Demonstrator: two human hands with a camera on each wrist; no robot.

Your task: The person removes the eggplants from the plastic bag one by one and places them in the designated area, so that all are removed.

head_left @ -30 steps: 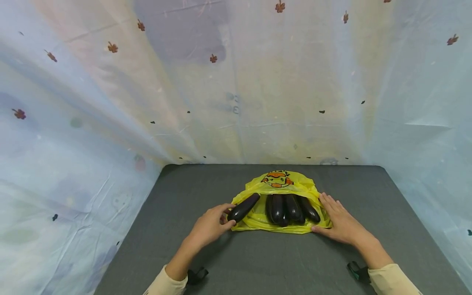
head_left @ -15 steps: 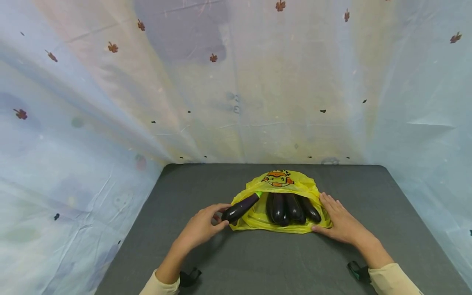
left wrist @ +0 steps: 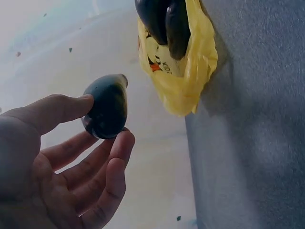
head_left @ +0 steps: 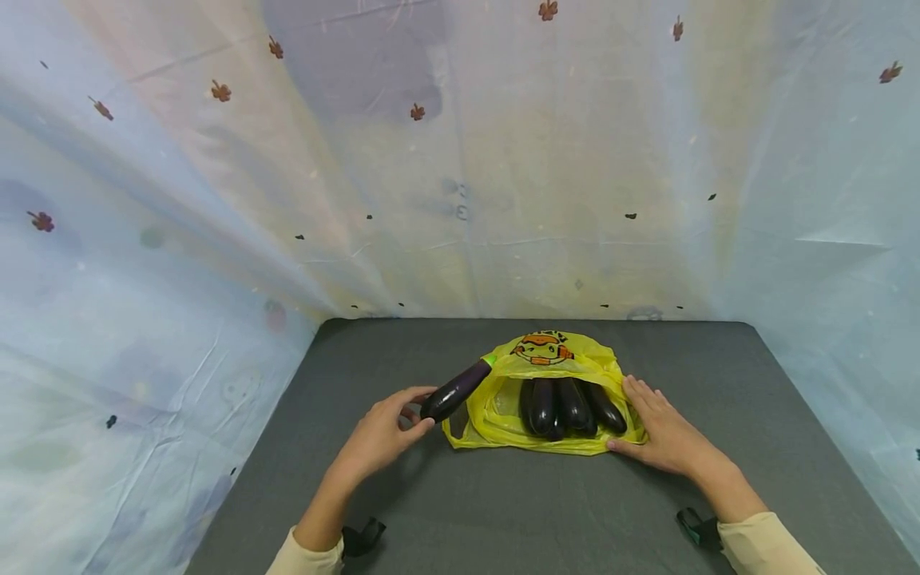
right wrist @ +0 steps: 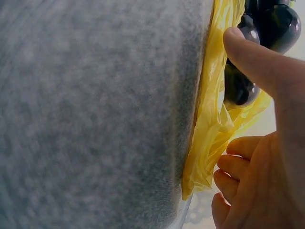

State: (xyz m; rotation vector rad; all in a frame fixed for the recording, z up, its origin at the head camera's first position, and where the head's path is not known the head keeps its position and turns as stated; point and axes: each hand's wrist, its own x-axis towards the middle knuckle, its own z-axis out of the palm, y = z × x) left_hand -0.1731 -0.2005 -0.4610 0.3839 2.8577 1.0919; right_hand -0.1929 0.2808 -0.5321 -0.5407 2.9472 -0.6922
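Observation:
My left hand (head_left: 381, 430) pinches a dark purple eggplant (head_left: 456, 391) by its rounded end, between thumb and fingers. The eggplant slants up to the right, and its green stem end (head_left: 490, 360) overlaps the left edge of a yellow plastic bag (head_left: 496, 440). Inside the bag's mouth, which faces me, several more eggplants (head_left: 573, 407) lie side by side, their far ends hidden under the upper layer. At the bag's right side rests my right hand (head_left: 664, 431), fingers extended along it. In the right wrist view its thumb (right wrist: 248, 50) lies over the bag's edge.
The bag lies on a dark grey table (head_left: 532, 511) toward its far side. A pale printed sheet (head_left: 503, 160) hangs behind the table and along both sides. Dark straps (head_left: 362, 537) are at both wrists.
My left hand has drawn the eggplant leftward and toward me, out of the bag's mouth, so its green stem end now shows. The right hand and the other eggplants have stayed put.

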